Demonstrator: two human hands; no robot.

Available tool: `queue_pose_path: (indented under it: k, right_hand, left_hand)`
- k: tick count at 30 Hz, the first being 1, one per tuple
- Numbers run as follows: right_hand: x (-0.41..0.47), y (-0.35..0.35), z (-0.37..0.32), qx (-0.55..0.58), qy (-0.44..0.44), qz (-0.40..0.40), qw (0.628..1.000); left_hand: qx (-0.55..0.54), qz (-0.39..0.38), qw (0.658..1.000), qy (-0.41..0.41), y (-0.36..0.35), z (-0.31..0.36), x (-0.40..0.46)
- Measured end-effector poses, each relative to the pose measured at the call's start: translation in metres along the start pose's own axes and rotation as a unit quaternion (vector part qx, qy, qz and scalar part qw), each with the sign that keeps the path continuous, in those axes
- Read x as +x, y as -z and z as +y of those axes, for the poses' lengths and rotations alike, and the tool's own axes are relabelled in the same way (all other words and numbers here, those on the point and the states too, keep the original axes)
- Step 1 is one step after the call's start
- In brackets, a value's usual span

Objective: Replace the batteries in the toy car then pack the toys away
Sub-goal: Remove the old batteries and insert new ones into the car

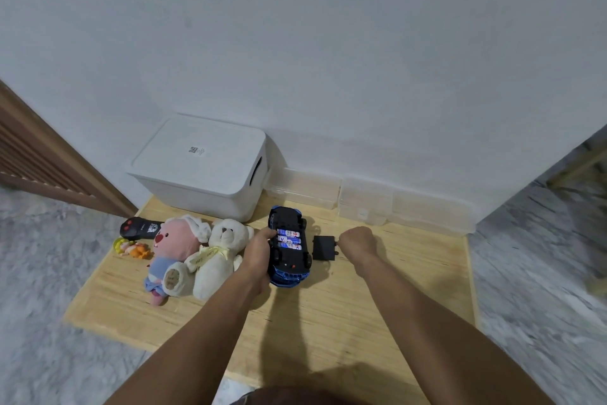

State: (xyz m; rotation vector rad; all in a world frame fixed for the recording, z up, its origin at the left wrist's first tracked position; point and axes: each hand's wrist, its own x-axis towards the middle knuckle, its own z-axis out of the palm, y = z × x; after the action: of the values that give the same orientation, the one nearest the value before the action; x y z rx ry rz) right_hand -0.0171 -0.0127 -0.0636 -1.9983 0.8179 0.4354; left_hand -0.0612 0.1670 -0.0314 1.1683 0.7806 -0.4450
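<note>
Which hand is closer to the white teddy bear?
The left hand. It grips the upside-down blue toy car right beside the white plush teddy bear. The right hand is farther off, past the car, at the black battery cover.

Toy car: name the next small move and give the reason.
Probably lift the black battery cover with the right hand, which is at its edge, and fit it over the bay. The toy car lies upside down, gripped by the left hand, with batteries seated and the bay uncovered.
</note>
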Motion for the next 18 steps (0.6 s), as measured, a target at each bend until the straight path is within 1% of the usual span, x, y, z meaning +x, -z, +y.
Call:
queue_pose_path:
  k: [2, 5, 8, 14, 15, 16, 18]
  right_hand:
    - [0.005, 0.003, -0.002, 0.043, -0.021, -0.035, 0.998]
    - [0.000, 0.015, -0.005, 0.155, -0.037, -0.108, 0.981]
    - [0.002, 0.021, -0.001, 0.167, -0.006, -0.116, 0.979]
    - [0.005, 0.019, 0.003, 0.121, 0.029, -0.070, 0.990]
    - [0.005, 0.018, 0.004, 0.091, 0.046, -0.054, 0.993]
    - [0.006, 0.018, 0.005, 0.038, 0.069, -0.034, 0.996]
    - [0.003, 0.017, 0.008, -0.077, 0.113, 0.001, 0.991]
  left_hand:
    - [0.003, -0.001, 1.000, 0.000, -0.001, 0.000, 0.001]
    - [0.010, 0.000, 1.000, -0.002, -0.003, -0.001, 0.002]
    - [0.018, 0.001, 1.000, -0.005, -0.004, -0.002, 0.002]
    - [0.026, -0.013, 1.000, -0.004, -0.007, -0.003, 0.001]
    - [0.024, -0.013, 1.000, -0.004, -0.008, -0.003, 0.001]
    - [0.022, -0.012, 1.000, -0.004, -0.008, -0.002, 0.001]
    - [0.020, -0.012, 1.000, -0.002, -0.009, -0.002, 0.001]
